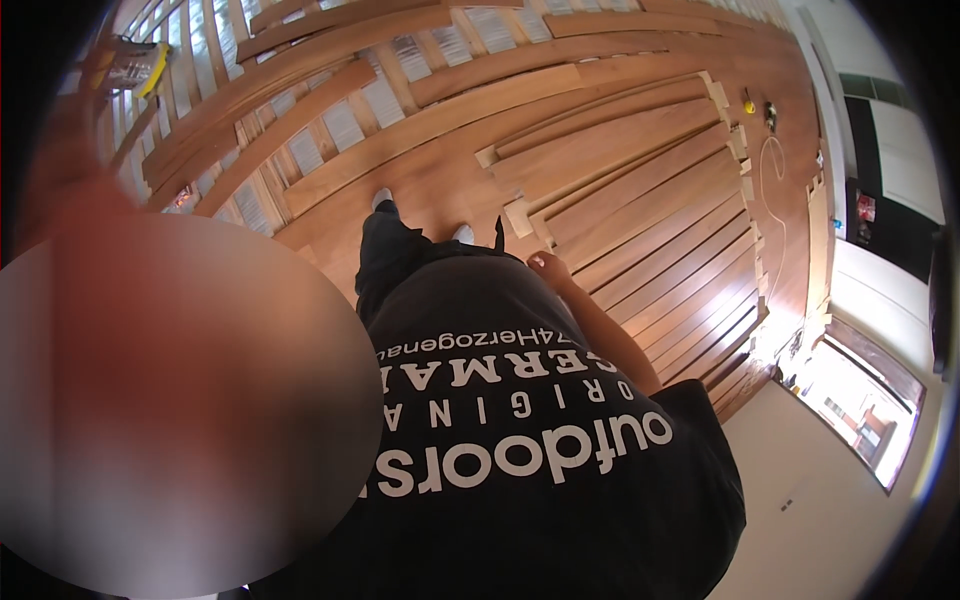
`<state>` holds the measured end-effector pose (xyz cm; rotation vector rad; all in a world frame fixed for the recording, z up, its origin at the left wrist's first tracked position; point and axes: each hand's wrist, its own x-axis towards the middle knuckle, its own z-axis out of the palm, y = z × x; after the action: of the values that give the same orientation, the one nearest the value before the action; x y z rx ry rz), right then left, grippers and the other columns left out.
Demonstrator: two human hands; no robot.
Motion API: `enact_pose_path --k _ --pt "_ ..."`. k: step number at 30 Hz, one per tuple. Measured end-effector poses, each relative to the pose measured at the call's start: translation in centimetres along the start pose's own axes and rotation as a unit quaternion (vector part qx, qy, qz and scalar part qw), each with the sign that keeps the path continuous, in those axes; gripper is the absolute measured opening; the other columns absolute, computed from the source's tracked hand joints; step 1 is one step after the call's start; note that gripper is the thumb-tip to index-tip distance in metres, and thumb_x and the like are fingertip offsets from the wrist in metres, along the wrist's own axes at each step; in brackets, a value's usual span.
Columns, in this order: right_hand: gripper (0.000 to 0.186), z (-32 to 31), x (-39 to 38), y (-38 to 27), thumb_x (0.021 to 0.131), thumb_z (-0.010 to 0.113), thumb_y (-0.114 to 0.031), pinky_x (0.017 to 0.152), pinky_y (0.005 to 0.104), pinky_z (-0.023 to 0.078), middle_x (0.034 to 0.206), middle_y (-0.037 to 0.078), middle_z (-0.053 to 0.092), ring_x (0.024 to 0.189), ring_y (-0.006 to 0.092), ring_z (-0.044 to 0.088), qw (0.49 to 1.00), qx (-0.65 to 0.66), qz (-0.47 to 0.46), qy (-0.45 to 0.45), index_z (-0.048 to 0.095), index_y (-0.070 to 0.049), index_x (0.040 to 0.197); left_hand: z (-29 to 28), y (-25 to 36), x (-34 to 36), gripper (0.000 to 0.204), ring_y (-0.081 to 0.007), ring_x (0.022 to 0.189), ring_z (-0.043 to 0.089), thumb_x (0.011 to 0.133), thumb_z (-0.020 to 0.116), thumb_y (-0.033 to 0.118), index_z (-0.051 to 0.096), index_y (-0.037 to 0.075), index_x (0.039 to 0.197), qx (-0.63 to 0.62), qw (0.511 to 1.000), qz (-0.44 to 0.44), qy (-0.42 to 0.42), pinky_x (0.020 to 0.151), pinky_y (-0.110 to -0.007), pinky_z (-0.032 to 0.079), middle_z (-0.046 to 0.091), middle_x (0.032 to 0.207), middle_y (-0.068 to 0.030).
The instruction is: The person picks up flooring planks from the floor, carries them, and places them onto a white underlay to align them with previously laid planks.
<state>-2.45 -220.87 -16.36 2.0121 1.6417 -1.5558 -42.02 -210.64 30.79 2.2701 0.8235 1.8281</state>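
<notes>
My right hand (547, 265) hangs beside my hip, with its fingers loosely curled and nothing visible in them. At the left edge a blurred reddish shape (80, 180), likely my raised left arm or hand, is very close to the camera. Its fingers cannot be made out. A large blurred disc covers the lower left. Below me my dark trousers and two feet (383, 198) in light socks or shoes stand on wooden boards (330, 235).
Loose planks (490, 85) lie across slatted joists at the top. Boards with taped edges (650, 220) lie right of my feet. A yellow-edged object (150, 70) sits upper left; a small yellow item (749, 106) and a looped cord (775, 200) lie right, near a white wall.
</notes>
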Motion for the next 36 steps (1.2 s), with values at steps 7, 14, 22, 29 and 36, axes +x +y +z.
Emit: enact_pose_path --k 7,14,22,29,36 --pt "0.021 -0.8 2.0 8.6 0.087 0.054 -0.026 0.080 0.0403 0.051 0.093 0.014 0.066 0.094 0.0303 0.063 0.979 -0.147 -0.139 0.038 0.067 -0.010 0.091 0.2 -0.1 7.1 0.020 -0.0156 0.090 0.054 0.089 0.058 0.008 0.056 0.001 0.108 0.042 0.988 0.135 -0.063 0.082 -0.027 0.044 0.058 0.102 -0.0061" --pt "0.025 -5.2 8.1 -1.3 0.088 0.054 -0.030 0.079 0.0419 0.051 0.096 0.016 0.067 0.093 0.0335 0.063 0.992 -0.066 -0.094 0.051 0.067 -0.010 0.094 -2.6 1.0 11.0 0.021 -0.0153 0.092 0.054 0.091 0.056 0.010 0.056 0.002 0.111 0.110 0.979 0.149 -0.081 0.084 -0.027 0.044 0.058 0.103 -0.0053" --pt "0.029 1.3 2.2 -1.5 0.089 0.053 -0.034 0.077 0.0437 0.052 0.099 0.019 0.068 0.092 0.0372 0.064 0.999 -0.028 0.001 0.035 0.068 -0.010 0.097 0.5 -11.1 12.0 0.023 -0.0150 0.093 0.054 0.093 0.055 0.013 0.057 0.002 0.114 0.133 0.970 0.159 -0.129 0.086 -0.028 0.043 0.058 0.103 -0.0044" --pt "0.035 -1.6 5.0 -0.3 0.089 0.049 -0.032 0.078 0.0475 0.050 0.095 0.026 0.064 0.092 0.0429 0.062 0.992 0.020 0.011 0.127 0.065 -0.001 0.092 4.7 -20.8 11.6 0.025 -0.0148 0.095 0.054 0.095 0.054 0.015 0.057 0.003 0.117 0.069 0.990 0.119 -0.018 0.088 -0.029 0.043 0.058 0.104 -0.0036" --pt "0.031 -3.2 3.8 -3.6 0.090 0.053 -0.033 0.081 0.0432 0.052 0.097 0.019 0.068 0.095 0.0375 0.064 0.960 0.131 0.139 0.203 0.067 -0.007 0.099 15.6 -36.7 -0.2 0.026 -0.0135 0.102 0.055 0.092 0.058 0.007 0.058 0.003 0.117 -0.082 0.885 -0.436 -0.143 0.090 -0.028 0.044 0.060 0.104 -0.0038"
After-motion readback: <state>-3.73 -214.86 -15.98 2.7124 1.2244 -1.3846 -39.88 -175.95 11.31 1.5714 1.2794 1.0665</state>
